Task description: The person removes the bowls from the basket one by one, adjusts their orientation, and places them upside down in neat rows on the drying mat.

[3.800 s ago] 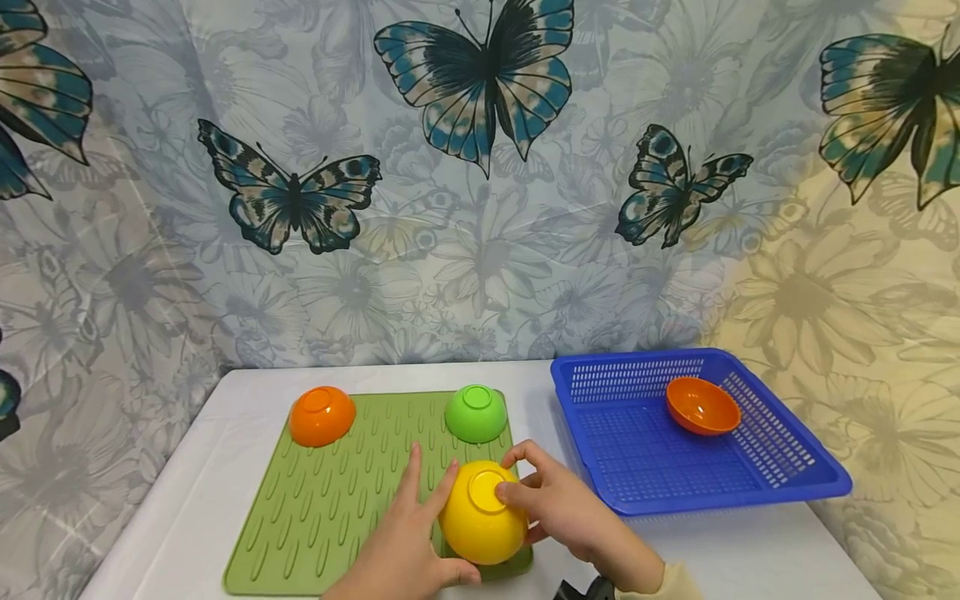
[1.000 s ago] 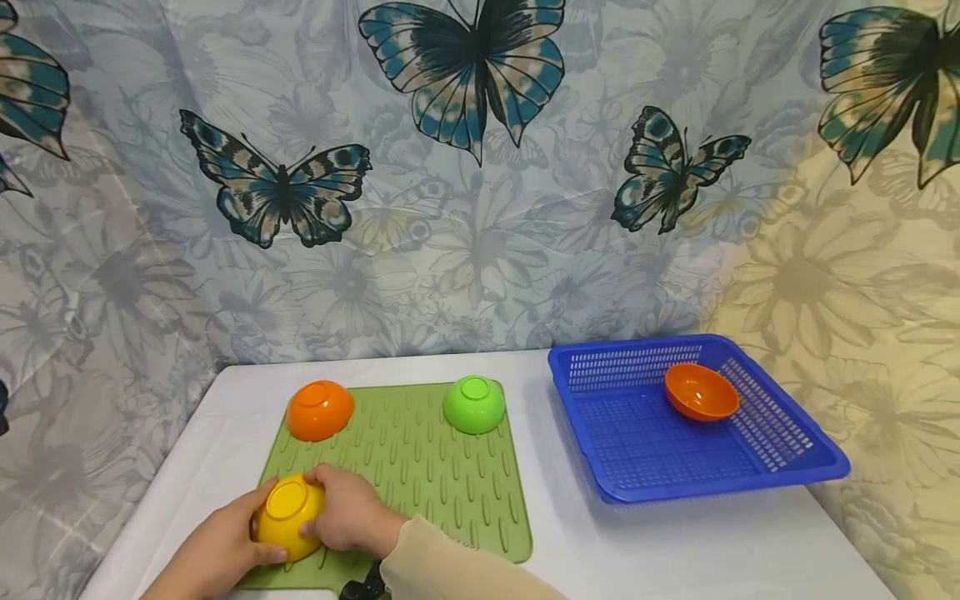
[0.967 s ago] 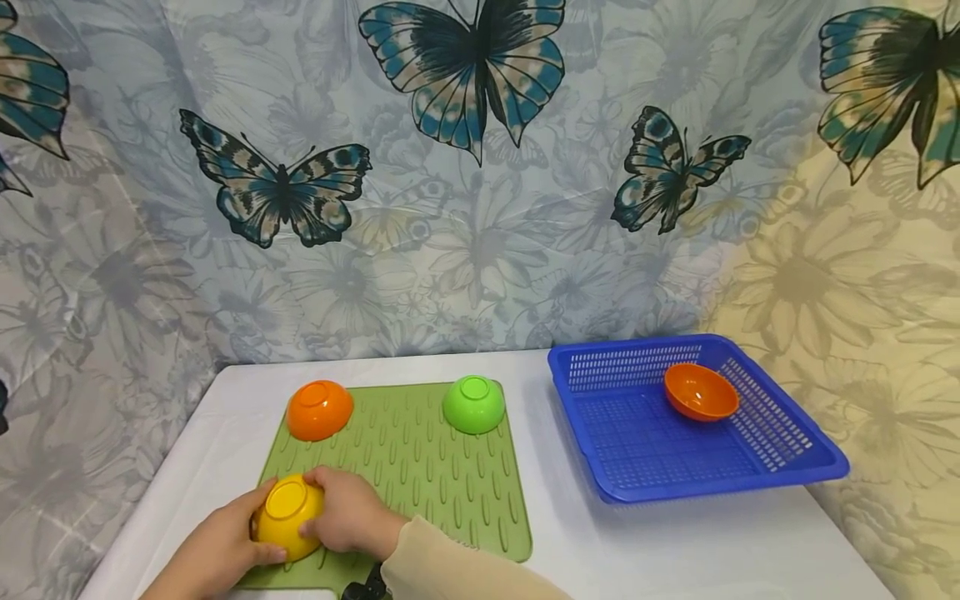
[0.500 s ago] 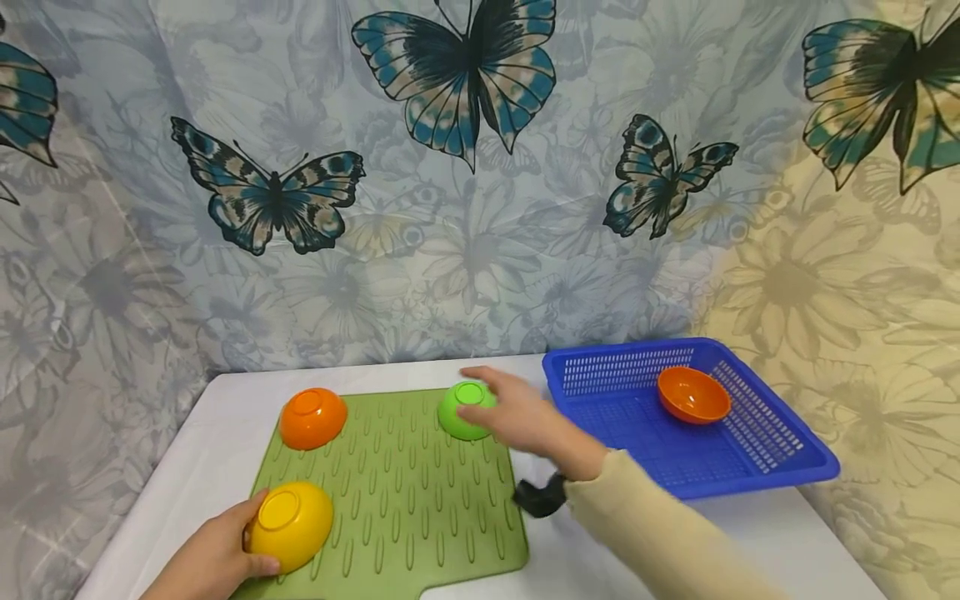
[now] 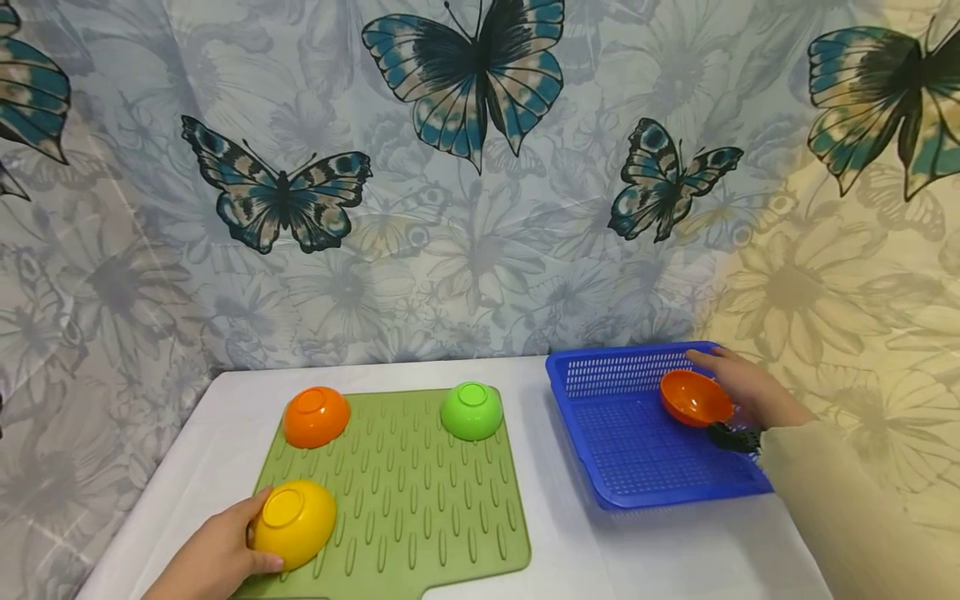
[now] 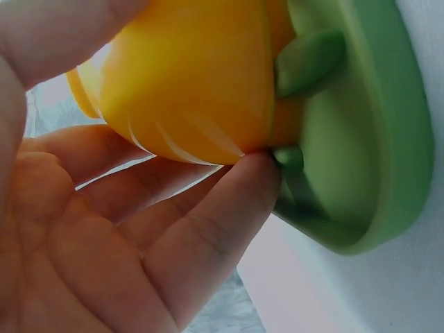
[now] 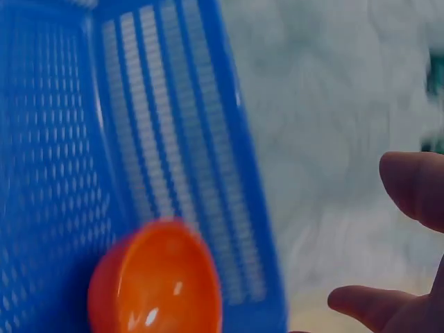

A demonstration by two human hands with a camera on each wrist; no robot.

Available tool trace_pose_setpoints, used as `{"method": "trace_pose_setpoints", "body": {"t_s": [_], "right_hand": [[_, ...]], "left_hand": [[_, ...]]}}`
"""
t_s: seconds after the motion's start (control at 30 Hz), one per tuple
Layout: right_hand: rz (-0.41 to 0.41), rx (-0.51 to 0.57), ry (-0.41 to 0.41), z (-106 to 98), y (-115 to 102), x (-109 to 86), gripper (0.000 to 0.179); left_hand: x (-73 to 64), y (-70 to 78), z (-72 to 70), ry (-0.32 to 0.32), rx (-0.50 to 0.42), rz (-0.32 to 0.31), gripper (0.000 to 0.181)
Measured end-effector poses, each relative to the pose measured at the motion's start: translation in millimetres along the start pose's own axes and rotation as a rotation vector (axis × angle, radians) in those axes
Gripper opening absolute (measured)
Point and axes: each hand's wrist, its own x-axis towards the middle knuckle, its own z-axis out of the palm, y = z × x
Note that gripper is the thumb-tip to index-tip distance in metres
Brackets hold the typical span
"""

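An upside-down yellow bowl [image 5: 293,525] is at the near left of the green drying mat [image 5: 420,500]. My left hand [image 5: 213,550] holds its left side, thumb toward me; in the left wrist view the fingers [image 6: 215,236] reach under the bowl at its rim, close to the mat's ridges. At the right, my right hand [image 5: 753,390] is over the far right side of the blue basket [image 5: 577,433], fingers spread and holding nothing. Just left of it, an orange bowl [image 5: 693,400] lies tilted in the basket, its inside showing. The right wrist view has its fingertips [image 7: 409,184] beyond the basket rim.
Upside down on the mat's far corners are another orange bowl [image 5: 316,417] at left and a light green bowl [image 5: 472,412] at right. A white table [image 5: 570,554] bears mat and basket; butterfly-print cloth [image 5: 480,275] hangs behind.
Both hands brought the yellow bowl from the mat's near right to its near left. The right hand then let go and swept right, past the green bowl, to the basket. The left hand stayed.
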Motion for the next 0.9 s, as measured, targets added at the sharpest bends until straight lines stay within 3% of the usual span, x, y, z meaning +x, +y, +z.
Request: {"method": "trace_pose_setpoints", "body": {"t_s": [0.2, 0.3, 0.43, 0.67, 0.9], "right_hand": [[0.127, 0.116, -0.005, -24.2, 34.6, 13.7, 0.105], [0.132, 0.168, 0.012, -23.8, 42.6, 18.1, 0.104], [0.109, 0.234, -0.025, -18.7, 45.7, 23.3, 0.096], [0.130, 0.132, -0.054, -13.8, 44.6, 26.5, 0.102], [0.091, 0.072, -0.147, -5.6, 41.6, 30.7, 0.088]], "left_hand": [[-1.0, 0.7, 0.2, 0.004, -0.004, 0.013, 0.109], [-0.3, 0.7, -0.6, 0.006, -0.002, 0.023, 0.109], [1.4, 0.0, -1.2, 0.003, -0.003, 0.022, 0.109], [3.9, -1.2, 0.0, -0.002, -0.007, 0.012, 0.111], [3.2, -3.8, 0.4, -0.006, -0.018, -0.002, 0.113]]}}
